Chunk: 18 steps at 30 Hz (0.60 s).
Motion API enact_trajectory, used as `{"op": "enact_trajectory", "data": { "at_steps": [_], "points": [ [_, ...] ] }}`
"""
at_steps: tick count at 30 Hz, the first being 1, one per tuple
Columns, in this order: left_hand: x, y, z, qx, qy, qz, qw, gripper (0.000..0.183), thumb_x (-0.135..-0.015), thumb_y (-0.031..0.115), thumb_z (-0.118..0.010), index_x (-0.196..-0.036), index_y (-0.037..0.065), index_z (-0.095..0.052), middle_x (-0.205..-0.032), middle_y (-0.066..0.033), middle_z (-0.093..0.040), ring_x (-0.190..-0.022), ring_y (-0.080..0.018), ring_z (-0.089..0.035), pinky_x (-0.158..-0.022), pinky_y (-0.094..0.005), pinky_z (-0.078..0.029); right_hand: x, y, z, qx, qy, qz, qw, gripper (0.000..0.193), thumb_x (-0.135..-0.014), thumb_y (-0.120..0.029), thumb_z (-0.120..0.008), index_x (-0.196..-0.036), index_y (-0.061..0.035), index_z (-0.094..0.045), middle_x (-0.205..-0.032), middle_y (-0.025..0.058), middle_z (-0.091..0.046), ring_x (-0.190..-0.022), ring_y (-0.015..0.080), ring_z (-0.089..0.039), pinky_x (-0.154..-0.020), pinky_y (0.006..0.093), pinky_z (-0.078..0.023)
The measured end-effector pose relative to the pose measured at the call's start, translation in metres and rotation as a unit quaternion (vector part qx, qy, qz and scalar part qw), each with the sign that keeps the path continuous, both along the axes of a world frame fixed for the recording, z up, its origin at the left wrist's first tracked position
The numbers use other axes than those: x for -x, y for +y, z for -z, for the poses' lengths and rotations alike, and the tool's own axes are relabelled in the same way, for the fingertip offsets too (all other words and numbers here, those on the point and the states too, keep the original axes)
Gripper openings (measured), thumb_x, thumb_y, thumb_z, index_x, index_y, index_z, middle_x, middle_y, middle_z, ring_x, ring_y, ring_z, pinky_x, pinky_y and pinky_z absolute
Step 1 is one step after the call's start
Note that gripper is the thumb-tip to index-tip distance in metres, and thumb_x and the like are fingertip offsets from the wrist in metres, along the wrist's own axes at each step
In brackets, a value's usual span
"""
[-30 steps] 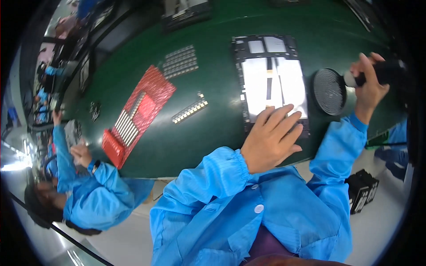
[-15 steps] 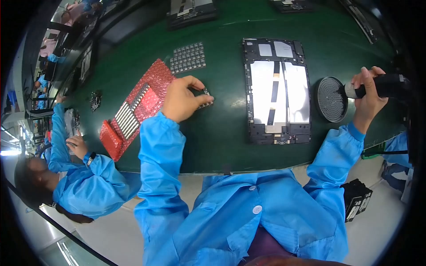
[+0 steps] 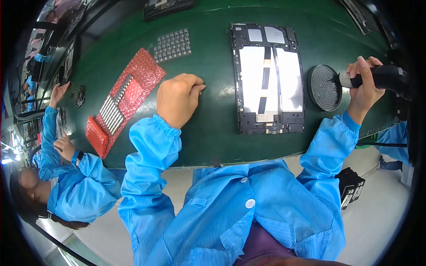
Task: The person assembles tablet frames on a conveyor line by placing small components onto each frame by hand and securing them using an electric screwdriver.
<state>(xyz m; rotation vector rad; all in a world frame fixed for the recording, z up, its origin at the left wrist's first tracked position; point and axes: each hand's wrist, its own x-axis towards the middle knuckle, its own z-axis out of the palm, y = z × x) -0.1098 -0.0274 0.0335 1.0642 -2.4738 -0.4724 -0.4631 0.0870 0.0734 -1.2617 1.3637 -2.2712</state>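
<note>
My left hand (image 3: 179, 98) is closed in a pinch above the green tabletop; what its fingers hold, if anything, is hidden. To its left lies red bubble wrap (image 3: 148, 66) with a row of silver strips (image 3: 111, 115) on it. Behind the hand is a sheet of small parts (image 3: 173, 45) in rows. My right hand (image 3: 366, 84) grips a black-handled tool (image 3: 390, 82) with a pale collar. The tool's dark end reaches the round grey gridded dish (image 3: 324, 93). Between my hands lies a flat opened device (image 3: 290, 80), with a black frame and silver panels.
A folded red packet (image 3: 96, 137) lies at the near end of the bubble wrap. Beyond it is a small dark heap (image 3: 80, 96). A co-worker in a blue sleeve (image 3: 95, 175) sits at the left. Another dark device (image 3: 166, 9) lies at the far edge. Black parts (image 3: 350, 186) stand below the table.
My left fingers, which held a small dark strip of parts, have curled tighter, and the strip is out of sight. The whole view has shifted a little; my right hand keeps its hold.
</note>
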Motion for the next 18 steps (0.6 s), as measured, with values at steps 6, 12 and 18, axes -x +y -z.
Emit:
{"op": "enact_trajectory", "data": {
  "at_steps": [6, 12, 18],
  "points": [
    [0.035, -0.002, -0.005, -0.340, 0.275, -0.051, 0.898, 0.012, -0.075, 0.004, -0.068, -0.085, -0.003, -0.066, -0.072, -0.0075, -0.065, -0.061, -0.0103, -0.060, -0.056, -0.0224, -0.048, -0.006, -0.002, 0.000, -0.001, -0.004, 0.006, 1.000, 0.024, -0.072, 0.010, -0.064, -0.094, 0.0035, -0.055, -0.064, 0.0084, -0.055, -0.049, 0.0174, -0.052, -0.050, 0.0333, -0.046],
    [0.062, -0.017, 0.017, -0.359, 0.304, -0.034, 0.882, 0.012, -0.077, 0.004, -0.067, -0.087, -0.003, -0.066, -0.074, -0.0069, -0.065, -0.065, -0.0083, -0.057, -0.060, -0.0208, -0.047, -0.009, -0.003, 0.000, 0.000, -0.018, 0.002, 1.000, 0.024, -0.072, 0.009, -0.065, -0.094, 0.0035, -0.055, -0.064, 0.0086, -0.055, -0.049, 0.0173, -0.052, -0.050, 0.0331, -0.046],
    [0.067, -0.027, 0.019, -0.268, 0.253, -0.007, 0.930, 0.014, -0.077, 0.008, -0.068, -0.088, -0.001, -0.067, -0.077, -0.0042, -0.065, -0.068, -0.0076, -0.056, -0.062, -0.0207, -0.046, -0.011, -0.003, 0.000, -0.002, -0.032, 0.004, 0.999, 0.025, -0.072, 0.009, -0.064, -0.094, 0.0031, -0.055, -0.064, 0.0086, -0.055, -0.049, 0.0175, -0.052, -0.049, 0.0330, -0.046]
  ]
}}
